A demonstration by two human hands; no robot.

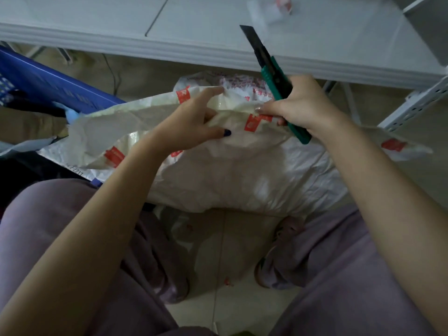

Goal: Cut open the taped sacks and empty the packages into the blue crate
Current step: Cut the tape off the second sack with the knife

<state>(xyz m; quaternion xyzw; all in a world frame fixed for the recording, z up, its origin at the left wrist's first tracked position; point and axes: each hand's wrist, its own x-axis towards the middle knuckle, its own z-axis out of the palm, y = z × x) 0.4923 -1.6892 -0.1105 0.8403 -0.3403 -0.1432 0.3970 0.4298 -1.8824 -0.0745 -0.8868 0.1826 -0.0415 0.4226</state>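
Observation:
A white woven sack (242,175) with red printed tape lies on the floor in front of my knees. Its top flap is lifted and spread. My left hand (191,122) grips the flap's edge, fingers over the top and thumb underneath. My right hand (300,105) holds a green utility knife (274,76) with its black blade pointing up and away, while its thumb and forefinger pinch the same flap edge. The blue crate (55,86) stands at the left, partly behind the flap.
A white table edge (169,47) runs across the top. A white slotted metal shelf frame (417,103) stands at the right. A crumpled plastic wrapper (274,8) lies on the table. My legs and shoes (278,258) are on the tiled floor below.

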